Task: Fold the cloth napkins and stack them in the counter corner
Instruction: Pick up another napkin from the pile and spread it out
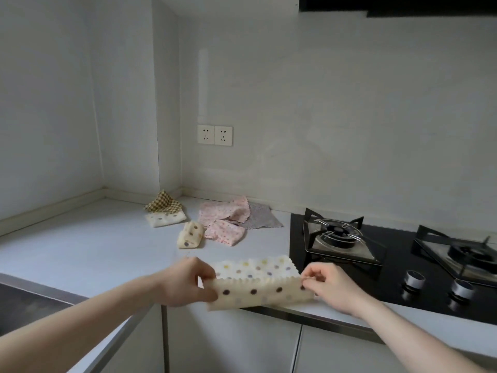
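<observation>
Cream dotted napkin (255, 284) is pinched at both ends by our left hand (185, 282) and right hand (332, 288); we should align the scalloped edges before pressing it onto the worktop (94, 238).

both forearms are extended forward – the left hand (185, 282) is pinched on the left end of the dotted napkin (258, 285), the right hand (329, 286) on its right end.
</observation>
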The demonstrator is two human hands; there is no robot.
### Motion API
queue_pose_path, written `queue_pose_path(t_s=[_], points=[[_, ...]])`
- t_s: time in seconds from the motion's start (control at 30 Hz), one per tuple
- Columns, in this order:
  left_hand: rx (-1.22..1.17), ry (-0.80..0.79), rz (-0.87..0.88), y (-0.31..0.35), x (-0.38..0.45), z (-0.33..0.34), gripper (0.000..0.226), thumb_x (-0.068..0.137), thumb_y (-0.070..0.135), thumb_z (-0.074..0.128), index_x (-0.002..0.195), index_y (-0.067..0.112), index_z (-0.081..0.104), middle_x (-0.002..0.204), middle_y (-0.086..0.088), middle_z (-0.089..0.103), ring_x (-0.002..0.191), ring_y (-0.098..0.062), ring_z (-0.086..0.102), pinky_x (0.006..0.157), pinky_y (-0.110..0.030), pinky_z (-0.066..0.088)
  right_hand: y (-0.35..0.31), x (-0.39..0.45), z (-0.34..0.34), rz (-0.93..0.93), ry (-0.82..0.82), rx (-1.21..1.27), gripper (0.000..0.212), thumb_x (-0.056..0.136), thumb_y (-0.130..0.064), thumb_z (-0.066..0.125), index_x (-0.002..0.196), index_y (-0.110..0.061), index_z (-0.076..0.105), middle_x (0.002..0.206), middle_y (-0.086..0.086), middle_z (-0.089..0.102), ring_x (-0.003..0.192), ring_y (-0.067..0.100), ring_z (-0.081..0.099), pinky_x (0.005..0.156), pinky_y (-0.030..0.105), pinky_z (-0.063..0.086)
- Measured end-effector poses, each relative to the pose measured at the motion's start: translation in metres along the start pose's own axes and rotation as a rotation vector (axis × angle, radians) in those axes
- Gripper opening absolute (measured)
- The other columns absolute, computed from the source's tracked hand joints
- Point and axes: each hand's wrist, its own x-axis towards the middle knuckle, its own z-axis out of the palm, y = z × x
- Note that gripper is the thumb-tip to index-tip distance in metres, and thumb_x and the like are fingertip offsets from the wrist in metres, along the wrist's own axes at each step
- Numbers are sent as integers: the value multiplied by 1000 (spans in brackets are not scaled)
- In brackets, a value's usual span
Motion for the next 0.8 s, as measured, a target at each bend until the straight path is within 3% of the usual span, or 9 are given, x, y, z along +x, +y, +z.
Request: queue_pose_path(t_s=[0.1,0.23,0.33,0.43,0.57,0.7,0.8], points=[[-23,-23,-16,-10,-3,14,23,84,38,69,69,22,61,63,14,52,60,-4,46,58,-19,37,12,-5,11,1,-14,-63,12,91,-24,68,82,-29,74,82,-19,74,79,-2,63,75,16,45],[-138,-11,-52,-19,2,13,26,95,38,64,73,27,70,68,17,61,60,-1,53,62,-15,42,13,8,12,-20,34,-42,13,94,-25,67,85,-32,74,84,-19,75,81,8,66,75,25,49],[-336,91,-145,-27,16,11,28,98,35,64,81,15,74,79,6,72,69,-3,65,65,-16,52,8,27,13,-36,120,44,8,96,-26,68,92,-30,74,84,-17,77,84,8,70,78,30,54],[-259,193,-187,-35,31,10,29,97,34,64,80,12,73,72,9,66,61,-2,55,58,-16,45,5,50,18,-20,192,81,3,95,-27,70,94,-27,73,82,-16,77,83,13,71,78,33,56],[-249,253,-250,-46,49,14,28,93,34,66,74,13,74,70,8,70,58,-4,55,52,-17,42,6,79,26,39,266,129,8,90,-25,76,97,-23,71,77,-8,77,81,16,70,72,29,53],[-261,297,-339,-54,67,22,32,88,33,66,61,19,60,63,5,59,61,-12,53,57,-25,42,11,102,35,77,318,124,16,86,-28,80,97,-22,71,79,-3,74,79,15,69,71,31,53],[-204,290,-402,-56,79,27,28,85,38,65,65,20,62,72,3,66,71,-14,61,59,-26,44,15,112,41,95,345,85,14,86,-30,79,96,-27,69,78,-8,73,79,12,69,76,37,58]])
